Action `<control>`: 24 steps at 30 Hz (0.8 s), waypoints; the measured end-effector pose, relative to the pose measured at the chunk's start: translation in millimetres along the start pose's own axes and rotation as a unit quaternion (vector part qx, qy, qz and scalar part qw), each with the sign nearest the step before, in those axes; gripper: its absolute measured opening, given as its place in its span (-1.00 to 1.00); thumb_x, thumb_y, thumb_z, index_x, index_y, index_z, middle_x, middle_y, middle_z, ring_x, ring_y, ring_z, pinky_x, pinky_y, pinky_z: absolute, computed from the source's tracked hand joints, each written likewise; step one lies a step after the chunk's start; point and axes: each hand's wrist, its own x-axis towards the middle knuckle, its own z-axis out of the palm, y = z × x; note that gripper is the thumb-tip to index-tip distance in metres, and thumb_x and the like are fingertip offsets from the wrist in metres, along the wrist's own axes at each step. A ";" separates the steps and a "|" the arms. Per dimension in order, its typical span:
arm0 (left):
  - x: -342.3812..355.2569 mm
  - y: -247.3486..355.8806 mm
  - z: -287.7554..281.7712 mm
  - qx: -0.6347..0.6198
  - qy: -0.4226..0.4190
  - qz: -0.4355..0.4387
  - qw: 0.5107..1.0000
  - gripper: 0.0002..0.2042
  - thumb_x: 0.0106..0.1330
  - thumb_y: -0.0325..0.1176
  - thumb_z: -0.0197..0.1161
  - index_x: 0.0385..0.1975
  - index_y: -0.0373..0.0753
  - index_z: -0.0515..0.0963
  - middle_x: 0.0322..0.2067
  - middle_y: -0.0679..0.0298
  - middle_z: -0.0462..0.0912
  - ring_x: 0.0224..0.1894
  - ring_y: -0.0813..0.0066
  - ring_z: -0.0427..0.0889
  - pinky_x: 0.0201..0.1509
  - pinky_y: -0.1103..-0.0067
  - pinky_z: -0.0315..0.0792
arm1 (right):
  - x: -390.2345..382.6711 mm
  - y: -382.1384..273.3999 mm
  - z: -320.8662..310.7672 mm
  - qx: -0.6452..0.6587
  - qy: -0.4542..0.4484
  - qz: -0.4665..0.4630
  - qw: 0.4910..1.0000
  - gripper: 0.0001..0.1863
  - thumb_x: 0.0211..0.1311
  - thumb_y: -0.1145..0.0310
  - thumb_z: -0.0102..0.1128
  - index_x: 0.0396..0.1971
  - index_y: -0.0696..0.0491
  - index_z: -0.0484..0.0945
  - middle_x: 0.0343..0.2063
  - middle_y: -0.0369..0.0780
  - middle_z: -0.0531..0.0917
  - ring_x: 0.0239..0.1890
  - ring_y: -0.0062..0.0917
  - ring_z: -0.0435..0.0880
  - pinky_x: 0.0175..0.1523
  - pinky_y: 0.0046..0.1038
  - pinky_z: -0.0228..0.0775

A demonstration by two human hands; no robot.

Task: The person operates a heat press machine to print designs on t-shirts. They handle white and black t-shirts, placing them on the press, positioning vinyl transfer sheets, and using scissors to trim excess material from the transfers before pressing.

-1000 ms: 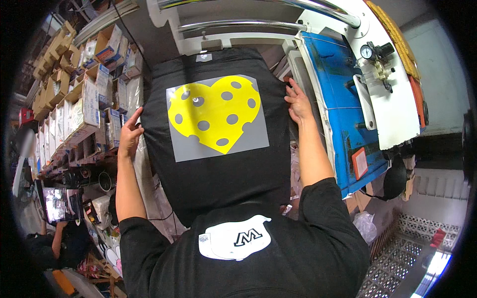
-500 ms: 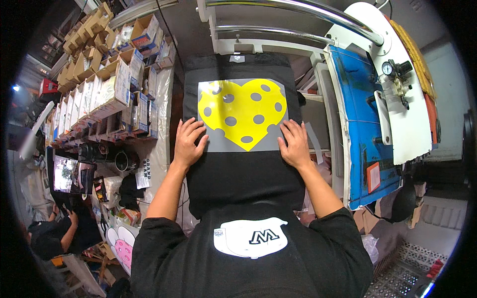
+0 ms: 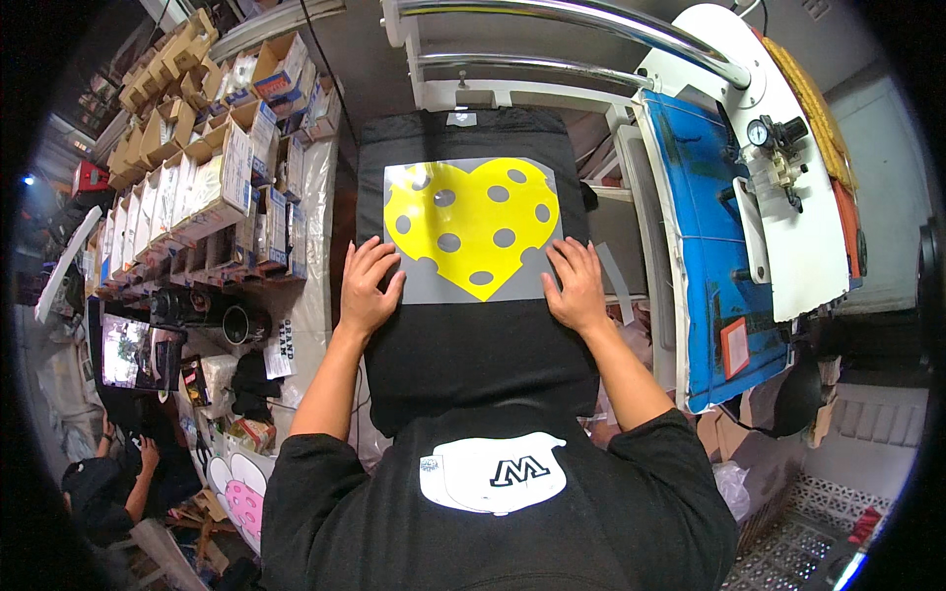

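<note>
A black T-shirt (image 3: 473,345) lies spread flat in front of me, its collar at the far end. On it is a transfer sheet (image 3: 419,288) with a grey-looking border, bearing a glossy yellow heart (image 3: 477,212) dotted with grey ovals. My left hand (image 3: 370,288) rests at the sheet's left edge, fingers stretched out and apart. At the right edge my right hand (image 3: 575,288) lies the same way, thumb spread from the fingers. Both sets of fingertips are at the sheet's lower side edges, and neither hand grips anything.
Metal rails (image 3: 552,67) cross beyond the shirt. To the right stands a machine with a blue padded panel (image 3: 719,246) and a pressure gauge (image 3: 758,132). Cardboard boxes (image 3: 222,177) crowd the left, above a lit screen (image 3: 138,350). A co-worker (image 3: 108,483) is at lower left.
The whole view has shifted slightly, so the shirt and sheet appear a little further left. My hands keep their places at the sheet's edges.
</note>
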 end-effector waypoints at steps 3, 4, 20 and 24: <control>-1.4 -1.0 0.3 -0.003 0.003 0.004 1.000 -0.73 0.10 -0.40 0.42 -0.17 -0.23 0.66 0.01 0.20 0.66 0.26 0.13 0.48 0.44 0.03 0.13 | -1.2 -0.5 -0.7 0.002 -0.004 0.004 1.000 -0.54 0.21 0.22 0.22 0.07 0.13 0.56 0.13 -0.11 0.53 0.30 -0.16 0.38 0.46 0.04 0.00; -2.4 -1.1 0.5 -0.005 0.005 0.006 1.000 -0.73 0.10 -0.40 0.42 -0.17 -0.23 0.66 0.01 0.20 0.66 0.26 0.13 0.48 0.44 0.03 0.13 | -1.7 -1.0 -0.2 0.002 -0.002 0.004 1.000 -0.55 0.20 0.23 0.23 0.06 0.13 0.56 0.12 -0.10 0.54 0.29 -0.16 0.39 0.46 0.03 0.00; 38.0 -106.5 24.1 -0.559 -0.057 -0.572 0.597 -0.63 0.43 -0.04 0.19 -0.12 -0.28 0.61 -0.17 0.18 0.72 -0.16 0.29 0.68 -0.02 0.35 0.55 | 39.3 113.0 35.9 0.676 -0.075 0.525 0.512 -0.65 0.47 0.16 0.02 0.01 0.08 0.61 -0.02 -0.08 0.70 -0.14 -0.40 0.75 -0.16 -0.47 0.61; 45.5 -137.8 23.6 -0.601 -0.010 -0.476 0.642 -0.75 0.46 -0.21 0.18 -0.09 -0.28 0.57 -0.19 0.15 0.71 -0.21 0.34 0.68 -0.02 0.36 0.57 | 49.2 153.3 36.4 0.667 -0.044 0.504 0.546 -0.63 0.40 0.25 0.13 0.03 0.21 0.56 0.01 -0.05 0.67 0.04 -0.26 0.65 0.23 -0.23 0.47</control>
